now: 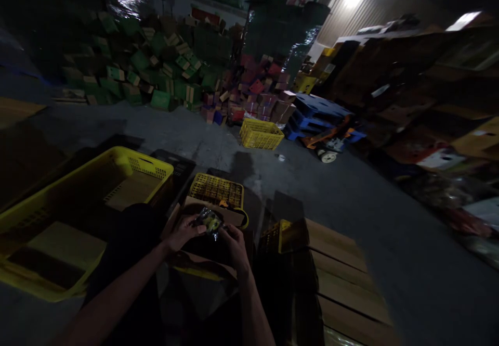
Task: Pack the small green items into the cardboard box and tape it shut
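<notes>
Both of my hands meet over an open cardboard box (195, 208) in front of me. Between them is a small shiny packet (209, 222) with a yellow-green thing inside. My left hand (181, 233) grips the packet's left side with curled fingers. My right hand (235, 242) holds its right side, fingers closed round the edge. The scene is dim, so the packet's contents are hard to make out.
A large yellow crate (78, 216) lies at my left, a small yellow crate (217, 189) stands beyond the box. Stacked flat cardboard (335, 268) sits at the right. Farther off are another yellow crate (260, 133), piled green and red boxes (156, 70), blue pallets (317, 109) and a pallet jack (331, 143).
</notes>
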`<state>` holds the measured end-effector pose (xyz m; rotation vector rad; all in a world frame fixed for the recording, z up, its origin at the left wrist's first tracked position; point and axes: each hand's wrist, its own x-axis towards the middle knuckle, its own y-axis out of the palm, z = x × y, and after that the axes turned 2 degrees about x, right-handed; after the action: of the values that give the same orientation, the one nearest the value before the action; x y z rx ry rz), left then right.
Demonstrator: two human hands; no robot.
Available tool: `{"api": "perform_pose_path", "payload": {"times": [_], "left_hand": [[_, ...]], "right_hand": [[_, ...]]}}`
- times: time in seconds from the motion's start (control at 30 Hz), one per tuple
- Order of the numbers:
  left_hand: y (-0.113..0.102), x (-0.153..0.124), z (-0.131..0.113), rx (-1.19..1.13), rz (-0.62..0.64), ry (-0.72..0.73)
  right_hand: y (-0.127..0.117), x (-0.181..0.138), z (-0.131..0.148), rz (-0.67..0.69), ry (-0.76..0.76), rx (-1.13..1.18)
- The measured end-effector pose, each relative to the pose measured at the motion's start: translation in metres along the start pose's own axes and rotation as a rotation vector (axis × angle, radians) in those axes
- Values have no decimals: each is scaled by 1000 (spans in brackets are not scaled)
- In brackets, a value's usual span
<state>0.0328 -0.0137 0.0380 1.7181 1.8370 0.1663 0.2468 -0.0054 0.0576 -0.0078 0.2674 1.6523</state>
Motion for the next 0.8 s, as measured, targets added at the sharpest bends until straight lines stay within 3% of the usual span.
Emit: {"api": "perform_pose_path", "payload": {"times": [0.57, 0.8], "left_hand": [[1, 0, -5, 62, 50, 17], [1, -1, -7, 63, 48, 28]], "right_hand": [[4, -1, 11, 0, -13, 62], [6, -3, 11, 88, 18, 74]]}}
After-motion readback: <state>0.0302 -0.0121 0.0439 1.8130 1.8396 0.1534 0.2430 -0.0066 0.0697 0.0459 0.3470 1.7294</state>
